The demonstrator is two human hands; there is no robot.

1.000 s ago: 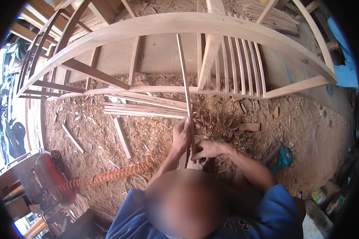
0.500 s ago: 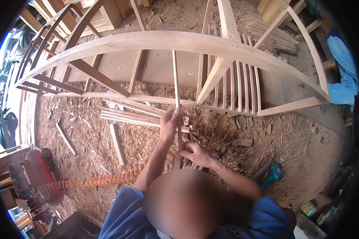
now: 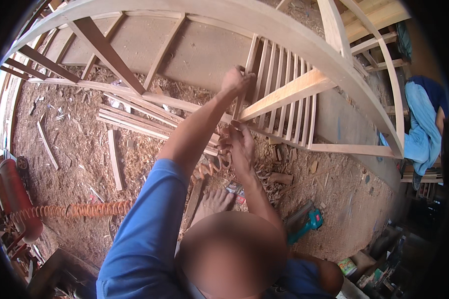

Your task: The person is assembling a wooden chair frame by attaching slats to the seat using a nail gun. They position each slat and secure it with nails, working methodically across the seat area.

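Observation:
A large pale wooden frame (image 3: 294,36) with a curved rail stretches in front of me. My left hand (image 3: 237,80) reaches inside it, closed round a thin wooden slat (image 3: 240,103). This slat stands beside a row of similar slats (image 3: 287,94) and left of a thick diagonal brace (image 3: 284,93). My right hand (image 3: 242,148) is at the slat's near end, by the lower rail (image 3: 184,105), its fingers bent round that end. Whether the slat's far end touches the frame, I cannot tell.
Loose slats (image 3: 134,124) lie on the shavings-covered floor left of my hands. An orange coiled hose (image 3: 80,211) runs from a red tank (image 3: 17,199). A teal nail gun (image 3: 309,224) lies at right. Another person's light-blue clothing (image 3: 416,122) shows at far right.
Both hands have carried the slat forward and to the right, from in front of my body to beside the slat row. My view has shifted right relative to the frame.

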